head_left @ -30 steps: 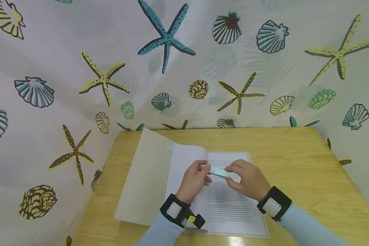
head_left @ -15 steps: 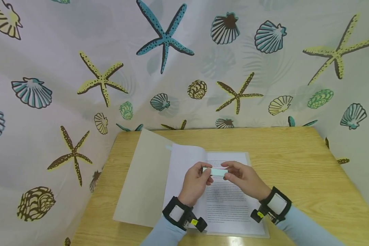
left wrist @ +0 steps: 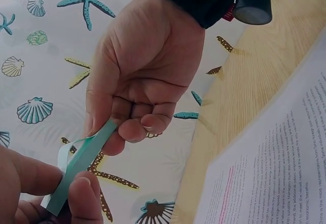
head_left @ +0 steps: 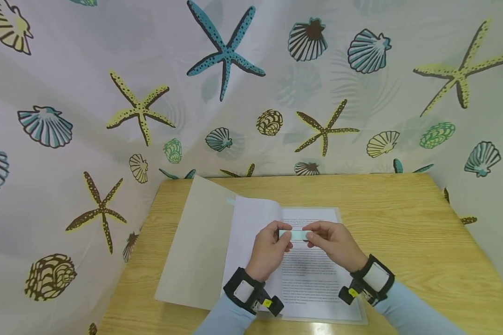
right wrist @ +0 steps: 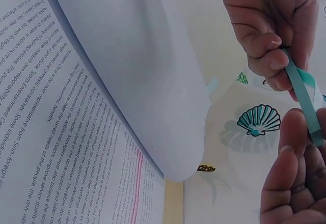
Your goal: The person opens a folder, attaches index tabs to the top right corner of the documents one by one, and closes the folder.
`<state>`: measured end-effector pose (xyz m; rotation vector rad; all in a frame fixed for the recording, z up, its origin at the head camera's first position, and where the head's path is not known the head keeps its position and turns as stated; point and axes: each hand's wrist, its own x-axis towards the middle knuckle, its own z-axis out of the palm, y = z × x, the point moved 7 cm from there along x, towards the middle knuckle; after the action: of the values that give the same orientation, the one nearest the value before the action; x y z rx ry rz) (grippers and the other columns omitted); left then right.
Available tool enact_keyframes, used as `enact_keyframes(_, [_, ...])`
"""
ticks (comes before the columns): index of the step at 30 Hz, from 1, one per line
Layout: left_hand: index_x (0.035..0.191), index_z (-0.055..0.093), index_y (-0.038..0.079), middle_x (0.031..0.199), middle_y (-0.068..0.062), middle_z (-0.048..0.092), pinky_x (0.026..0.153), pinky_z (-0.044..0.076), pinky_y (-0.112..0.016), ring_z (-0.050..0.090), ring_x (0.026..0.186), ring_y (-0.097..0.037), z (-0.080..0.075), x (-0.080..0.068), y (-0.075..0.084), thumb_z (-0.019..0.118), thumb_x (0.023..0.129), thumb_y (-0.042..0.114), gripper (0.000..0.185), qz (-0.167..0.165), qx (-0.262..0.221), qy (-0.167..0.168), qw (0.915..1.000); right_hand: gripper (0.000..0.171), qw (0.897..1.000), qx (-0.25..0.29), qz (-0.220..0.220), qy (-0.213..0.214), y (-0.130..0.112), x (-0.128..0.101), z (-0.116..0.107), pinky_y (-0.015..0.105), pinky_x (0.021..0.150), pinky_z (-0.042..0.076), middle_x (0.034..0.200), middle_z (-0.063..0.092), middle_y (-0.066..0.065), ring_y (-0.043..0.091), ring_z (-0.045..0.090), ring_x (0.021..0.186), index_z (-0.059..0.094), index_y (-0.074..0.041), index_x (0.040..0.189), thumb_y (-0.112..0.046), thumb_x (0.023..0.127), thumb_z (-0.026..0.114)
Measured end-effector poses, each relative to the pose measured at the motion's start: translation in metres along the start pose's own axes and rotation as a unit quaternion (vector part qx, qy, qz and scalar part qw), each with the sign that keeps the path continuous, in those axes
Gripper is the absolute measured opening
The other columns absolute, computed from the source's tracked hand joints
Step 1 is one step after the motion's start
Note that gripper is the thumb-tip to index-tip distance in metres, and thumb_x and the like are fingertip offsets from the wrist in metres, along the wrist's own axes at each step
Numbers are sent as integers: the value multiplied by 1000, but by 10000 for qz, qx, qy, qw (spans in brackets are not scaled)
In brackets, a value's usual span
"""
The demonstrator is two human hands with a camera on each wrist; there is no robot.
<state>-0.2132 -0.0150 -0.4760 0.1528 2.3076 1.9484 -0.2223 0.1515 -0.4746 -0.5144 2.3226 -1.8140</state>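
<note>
A thin pale-green strip [head_left: 294,235] is held above the printed page [head_left: 314,274], stretched between the two hands. The left hand [head_left: 269,251] pinches one end between thumb and curled fingers; the right hand [head_left: 333,244] pinches the other end the same way. In the left wrist view the strip [left wrist: 79,165] looks flat, narrow and papery, with a paler layer curling away from its upper edge near the left hand [left wrist: 140,76]. In the right wrist view the strip [right wrist: 304,94] runs from the left hand [right wrist: 275,28] down to the right hand [right wrist: 295,178].

Below the strip lies an open folder [head_left: 193,246] with a plain grey-beige cover spread flat to the left of the page. Inside it sits a stack of white sheets; the turned sheet [head_left: 251,223] arches just left of the page, which carries dense black text. The folder rests on a light wood-grain counter [head_left: 402,223], backed by a curtain [head_left: 234,93] printed with starfish and shells.
</note>
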Motion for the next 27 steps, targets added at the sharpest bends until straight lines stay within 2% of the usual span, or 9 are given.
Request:
enact_keyframes(2, [110,64,11,81,0,63,62,50,-26,59,70,-13,1,-1,2,62,94,16,16,141,315,-102,9994,20,9999,-91,46,59,0,0,0,30,69,54,96,69,11,23,68,79,67,-2,107,-17,94,63])
enact_keyframes(4, [112,64,12,89,2,62,62,49,-23,58,74,-13,2,-1,6,68,91,18,23,425,842,-218,9953,19,9998,-155,88,93,0,0,0,29,69,54,96,69,10,24,67,78,67,-2,106,-16,94,63])
enact_keyframes(7, [114,64,12,101,4,61,63,47,-21,55,78,-12,5,-3,15,75,85,19,32,1054,1716,-251,9792,16,9996,-252,75,105,-3,0,1,29,68,54,95,69,10,26,67,76,67,-1,105,-12,94,62])
enact_keyframes(10, [111,66,13,105,3,62,63,46,-19,53,79,-9,6,-4,23,77,83,19,31,1583,2240,-99,9616,15,9996,-266,-4,90,-9,-1,1,30,67,54,93,69,12,31,67,75,66,2,105,-8,94,61])
enact_keyframes(12, [109,67,13,105,2,64,63,45,-18,54,80,-8,5,-5,28,77,83,19,28,1806,2370,28,9546,16,9997,-234,-59,73,-11,-1,1,32,68,55,93,69,14,32,67,75,65,3,107,-6,95,60])
enact_keyframes(14, [108,68,13,105,2,65,63,45,-17,55,81,-7,4,-6,31,76,84,20,26,1941,2395,110,9512,17,9998,-153,-78,64,-10,-2,0,33,69,56,94,68,13,30,67,75,64,3,108,-7,95,59])
enact_keyframes(20, [109,68,12,101,3,68,62,46,-17,60,78,-14,1,-7,34,72,88,25,25,1999,2237,130,9539,22,9998,128,-116,65,-3,-2,-4,35,71,56,92,68,16,24,67,75,61,2,113,-11,96,59])
enact_keyframes(24, [108,68,12,99,4,68,62,46,-17,60,77,-13,1,-7,35,72,88,26,25,2034,2190,126,9542,25,9996,247,-139,-21,-3,-2,-3,33,70,56,90,67,20,23,67,74,59,2,115,-13,96,59])
enact_keyframes(27, [107,68,12,99,4,68,61,46,-17,60,75,-14,1,-8,35,73,87,25,25,2118,2168,131,9529,26,9994,295,-135,-146,-3,-2,-1,33,68,55,88,67,18,23,66,72,56,3,118,-13,97,57])
